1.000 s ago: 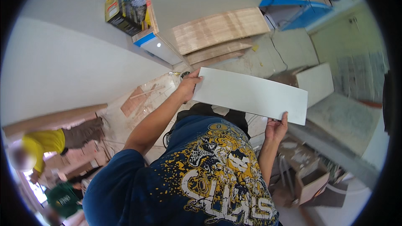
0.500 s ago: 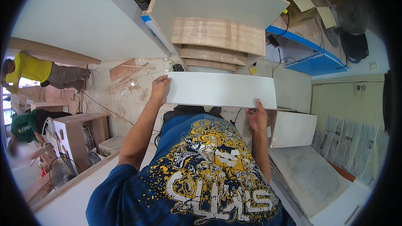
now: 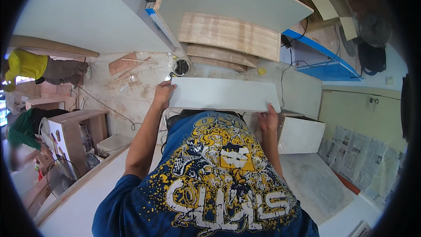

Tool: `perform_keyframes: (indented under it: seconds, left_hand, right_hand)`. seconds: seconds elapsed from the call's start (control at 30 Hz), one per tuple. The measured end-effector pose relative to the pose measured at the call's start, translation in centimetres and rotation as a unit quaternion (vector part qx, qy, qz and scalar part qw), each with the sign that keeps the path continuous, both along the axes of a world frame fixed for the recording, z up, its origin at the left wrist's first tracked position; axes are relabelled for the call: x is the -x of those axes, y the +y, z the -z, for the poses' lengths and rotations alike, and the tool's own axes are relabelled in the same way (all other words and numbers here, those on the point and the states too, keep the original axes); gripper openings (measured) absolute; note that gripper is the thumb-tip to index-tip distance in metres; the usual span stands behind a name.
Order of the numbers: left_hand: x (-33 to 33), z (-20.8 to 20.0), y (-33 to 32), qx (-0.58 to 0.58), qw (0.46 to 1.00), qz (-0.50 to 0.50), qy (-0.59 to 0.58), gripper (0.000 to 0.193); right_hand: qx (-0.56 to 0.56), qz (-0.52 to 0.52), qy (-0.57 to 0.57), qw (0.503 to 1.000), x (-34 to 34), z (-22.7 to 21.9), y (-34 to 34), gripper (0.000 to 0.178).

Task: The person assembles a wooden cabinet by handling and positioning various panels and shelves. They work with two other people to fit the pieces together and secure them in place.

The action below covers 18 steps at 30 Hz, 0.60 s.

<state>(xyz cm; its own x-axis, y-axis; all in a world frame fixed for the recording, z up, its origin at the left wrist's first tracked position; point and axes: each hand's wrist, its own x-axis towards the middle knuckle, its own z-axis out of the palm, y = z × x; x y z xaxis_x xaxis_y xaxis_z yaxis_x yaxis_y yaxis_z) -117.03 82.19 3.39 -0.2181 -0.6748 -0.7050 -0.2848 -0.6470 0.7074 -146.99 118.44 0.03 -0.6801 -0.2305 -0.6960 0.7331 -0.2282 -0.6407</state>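
A long white panel (image 3: 223,93) lies crosswise in front of my body, held level between both hands. My left hand (image 3: 164,95) grips its left end, thumb on top and the other fingers partly hidden beneath. At the near right corner, my right hand (image 3: 269,116) pinches the edge, thumb pressed on the upper face. Just beyond the panel stands a wooden cabinet carcass (image 3: 228,30) with bare plywood boards across it and a grey-white side panel.
A round dark-filled container (image 3: 181,66) sits on the dusty floor past my left hand. Right of me are a white box-like cabinet (image 3: 301,135) and a blue-edged bench (image 3: 302,39). Two people, one in a yellow shirt (image 3: 28,66), are at far left beside a cabinet (image 3: 66,142).
The panel and both hands have shifted slightly left in view, and the panel's right end has dipped or turned a little. The round container now shows more fully beyond it.
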Motion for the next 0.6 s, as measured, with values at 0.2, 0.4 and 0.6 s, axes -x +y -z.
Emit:
perform_keyframes:
  seconds: [0.2, 0.4, 0.6]
  left_hand:
    - [0.6, -1.2, -2.3, -0.185, 0.94, 0.009, 0.287, 0.038]
    - [4.8, -0.3, -5.4, -0.052, 0.946, 0.023, 0.319, 0.041]
    - [13.9, 1.2, -11.7, -0.082, 0.889, -0.243, 0.379, 0.041]
  right_hand:
    - [0.003, 0.046, 0.038, 0.998, 0.8, -1.8, 1.6, 0.037]
    - [-0.004, 0.047, 0.138, 0.989, 4.1, -4.2, -3.3, 0.046]
    - [0.092, 0.039, 0.131, 0.986, 11.6, -2.2, -10.3, 0.032]
